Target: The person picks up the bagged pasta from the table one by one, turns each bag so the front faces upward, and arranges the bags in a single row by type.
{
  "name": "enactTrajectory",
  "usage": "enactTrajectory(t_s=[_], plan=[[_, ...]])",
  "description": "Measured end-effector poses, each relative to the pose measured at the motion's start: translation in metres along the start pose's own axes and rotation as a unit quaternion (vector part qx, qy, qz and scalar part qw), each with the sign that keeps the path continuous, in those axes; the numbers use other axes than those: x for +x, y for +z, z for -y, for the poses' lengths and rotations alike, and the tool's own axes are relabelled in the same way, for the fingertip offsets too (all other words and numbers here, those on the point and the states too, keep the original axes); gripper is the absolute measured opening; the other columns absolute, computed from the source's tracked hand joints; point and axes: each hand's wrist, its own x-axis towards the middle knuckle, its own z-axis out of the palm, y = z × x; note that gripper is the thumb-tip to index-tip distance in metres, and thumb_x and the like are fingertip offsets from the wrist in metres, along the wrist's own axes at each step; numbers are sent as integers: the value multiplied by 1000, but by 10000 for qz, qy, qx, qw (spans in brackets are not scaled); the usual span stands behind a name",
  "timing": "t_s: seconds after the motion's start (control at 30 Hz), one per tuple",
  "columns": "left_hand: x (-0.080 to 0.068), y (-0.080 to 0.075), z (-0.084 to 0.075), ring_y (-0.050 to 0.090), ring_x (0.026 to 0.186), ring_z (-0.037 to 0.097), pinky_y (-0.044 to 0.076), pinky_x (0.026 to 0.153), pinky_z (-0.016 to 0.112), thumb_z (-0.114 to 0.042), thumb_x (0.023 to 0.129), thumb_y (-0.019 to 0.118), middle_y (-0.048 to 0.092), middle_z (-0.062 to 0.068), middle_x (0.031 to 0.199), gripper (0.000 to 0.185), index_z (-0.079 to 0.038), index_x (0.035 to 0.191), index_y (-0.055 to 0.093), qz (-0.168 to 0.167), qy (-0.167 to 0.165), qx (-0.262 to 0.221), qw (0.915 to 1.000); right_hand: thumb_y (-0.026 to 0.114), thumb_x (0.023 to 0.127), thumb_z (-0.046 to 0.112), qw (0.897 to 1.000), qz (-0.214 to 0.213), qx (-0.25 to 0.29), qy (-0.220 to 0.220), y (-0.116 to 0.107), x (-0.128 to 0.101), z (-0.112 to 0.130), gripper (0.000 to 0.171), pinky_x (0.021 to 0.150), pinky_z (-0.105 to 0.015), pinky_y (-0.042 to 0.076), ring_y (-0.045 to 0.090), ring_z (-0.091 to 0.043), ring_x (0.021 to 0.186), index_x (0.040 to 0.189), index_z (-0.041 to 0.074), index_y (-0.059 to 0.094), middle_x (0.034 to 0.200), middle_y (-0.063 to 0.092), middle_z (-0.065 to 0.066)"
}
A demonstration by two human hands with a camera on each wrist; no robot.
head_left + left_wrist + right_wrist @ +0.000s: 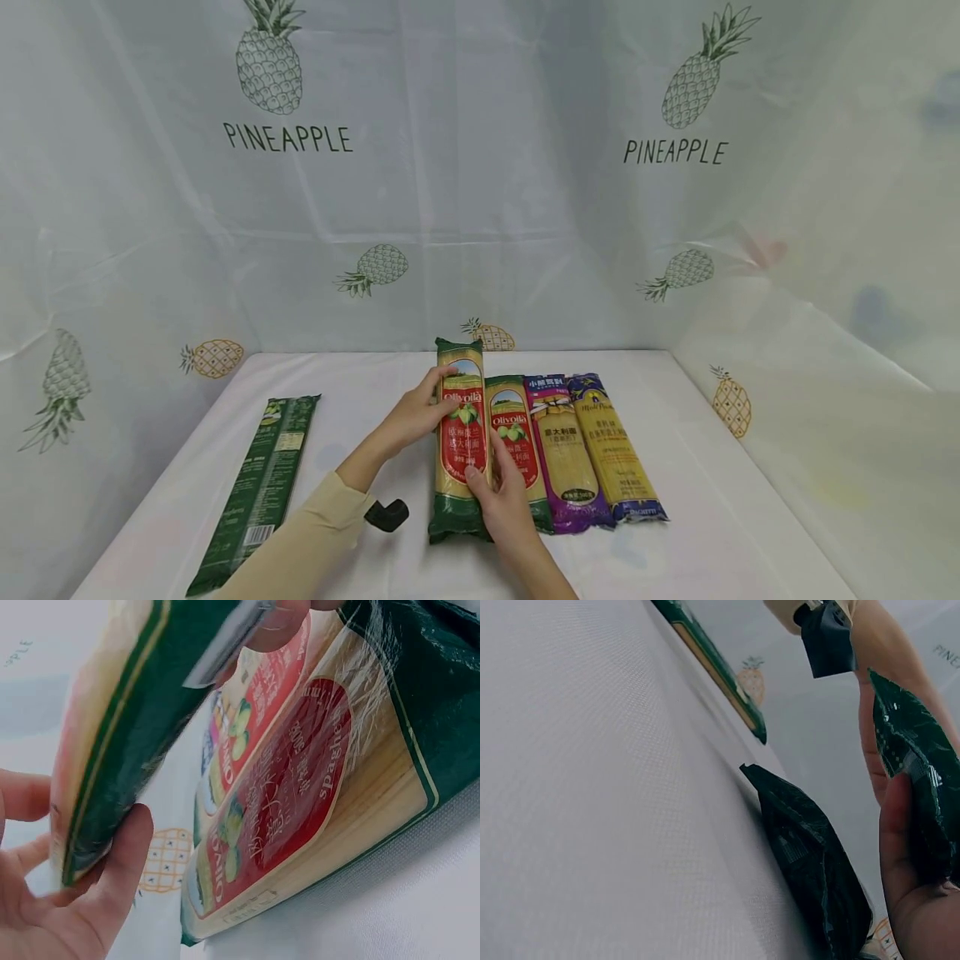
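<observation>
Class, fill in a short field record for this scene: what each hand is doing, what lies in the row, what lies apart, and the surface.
Left hand: left hand grips the upper left edge of the raised green-and-red Olivoila spaghetti packet.
Right hand: right hand holds the same packet lower down.
Row: second Olivoila packet, purple-ended pasta packet, blue-and-yellow spaghetti packet, side by side.
Apart: dark green flat packet, lying to the left.
Surface: white cloth-covered table.
</observation>
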Motion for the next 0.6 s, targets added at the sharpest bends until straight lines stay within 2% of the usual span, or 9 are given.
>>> enactTrajectory(t_s=[0.1, 0.23, 0.6], plan=[[0, 0, 1, 69, 112, 29, 58, 80, 43, -37, 106, 66, 67, 16, 135, 59, -32, 160, 44, -115, 74, 110, 9998, 69, 106, 25, 10000, 23, 21, -36, 0, 0, 0, 80, 95, -22, 54, 59, -30, 131, 170, 9, 24, 156, 50, -21], [1, 0, 4, 70, 113, 28, 59, 80, 41, -32, 105, 70, 66, 16, 136, 60, -30, 159, 46, -220, 106, 27, 9997, 70, 106, 22, 10000, 57, 16, -45, 0, -1, 0, 80, 92, -25, 57, 63, -29, 125, 170, 10, 23, 149, 55, -21], [4, -2, 7, 68, 112, 29, 60, 82, 41, -17, 105, 69, 59, 21, 141, 58, -24, 158, 47, -159, -81, -858, 9961, 70, 106, 25, 9999, 145, -67, 44, 1, 1, 2, 80, 89, -25, 58, 68, -27, 119, 169, 9, 23, 141, 61, -19]])
